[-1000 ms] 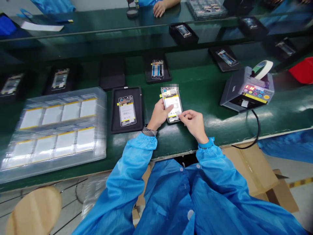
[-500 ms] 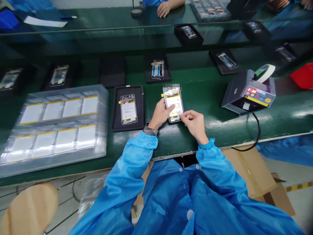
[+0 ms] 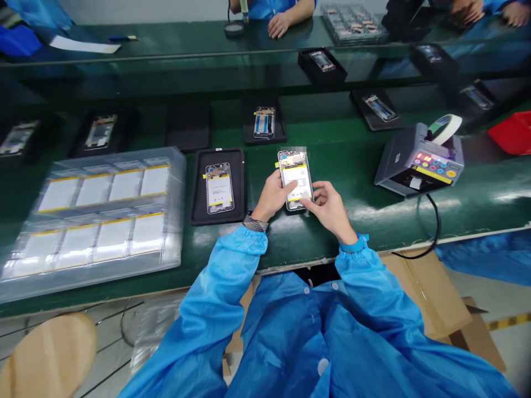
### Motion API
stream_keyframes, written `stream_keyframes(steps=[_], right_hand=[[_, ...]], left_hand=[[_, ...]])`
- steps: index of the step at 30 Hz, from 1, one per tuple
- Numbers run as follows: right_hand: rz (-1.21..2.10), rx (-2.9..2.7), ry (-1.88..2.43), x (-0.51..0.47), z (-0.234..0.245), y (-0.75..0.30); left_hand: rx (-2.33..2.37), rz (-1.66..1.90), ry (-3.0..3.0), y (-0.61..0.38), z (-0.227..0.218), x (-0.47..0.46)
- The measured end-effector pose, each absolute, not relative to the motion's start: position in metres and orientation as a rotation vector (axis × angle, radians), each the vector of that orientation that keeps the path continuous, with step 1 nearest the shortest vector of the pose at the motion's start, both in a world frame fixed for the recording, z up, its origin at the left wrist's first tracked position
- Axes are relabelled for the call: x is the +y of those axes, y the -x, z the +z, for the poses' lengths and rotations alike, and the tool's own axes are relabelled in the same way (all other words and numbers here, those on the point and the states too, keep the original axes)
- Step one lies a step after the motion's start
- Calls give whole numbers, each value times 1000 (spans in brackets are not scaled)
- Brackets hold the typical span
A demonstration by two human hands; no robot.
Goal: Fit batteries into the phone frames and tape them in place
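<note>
An opened smartphone [image 3: 296, 176] with a white battery is held up above the bench. My left hand [image 3: 271, 196] is closed on its left side, the thumb lying across the battery. At the right edge, my right hand [image 3: 329, 207] grips the phone; its thumb presses the lower right of the battery, where a small pale piece seems to lie, and the fingers curl by the side. Left of my hands, another opened phone [image 3: 219, 188] with a battery rests in a black tray [image 3: 199, 207].
A clear plastic tray stack [image 3: 174, 243] with several white batteries stands left. On the right is a tape dispenser [image 3: 398, 160] with a cable; a red bin [image 3: 512, 132] lies beyond. Black trays with phones line the back. A co-worker's hand [image 3: 279, 25] rests across the bench.
My right hand has gone from pinching at the phone's lower right corner to spreading along its right edge, thumb on the battery. The left hand keeps its hold. The view has shifted slightly.
</note>
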State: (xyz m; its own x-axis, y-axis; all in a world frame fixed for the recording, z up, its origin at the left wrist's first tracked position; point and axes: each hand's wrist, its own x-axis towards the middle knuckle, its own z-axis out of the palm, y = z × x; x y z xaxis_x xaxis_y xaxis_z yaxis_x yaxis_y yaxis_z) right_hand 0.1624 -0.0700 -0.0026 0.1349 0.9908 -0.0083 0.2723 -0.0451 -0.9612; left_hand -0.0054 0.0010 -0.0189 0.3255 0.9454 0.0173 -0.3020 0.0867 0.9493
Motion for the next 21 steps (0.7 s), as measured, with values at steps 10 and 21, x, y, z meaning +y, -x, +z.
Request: stream_keyframes(steps=[10, 21], right_hand=[[1366, -1210, 1304, -61, 10, -156], [1411, -1344, 1172, -41, 35, -135]], left_hand=[[655, 1002, -1086, 11, -7, 0], [719, 1115, -1065, 37, 14, 7]])
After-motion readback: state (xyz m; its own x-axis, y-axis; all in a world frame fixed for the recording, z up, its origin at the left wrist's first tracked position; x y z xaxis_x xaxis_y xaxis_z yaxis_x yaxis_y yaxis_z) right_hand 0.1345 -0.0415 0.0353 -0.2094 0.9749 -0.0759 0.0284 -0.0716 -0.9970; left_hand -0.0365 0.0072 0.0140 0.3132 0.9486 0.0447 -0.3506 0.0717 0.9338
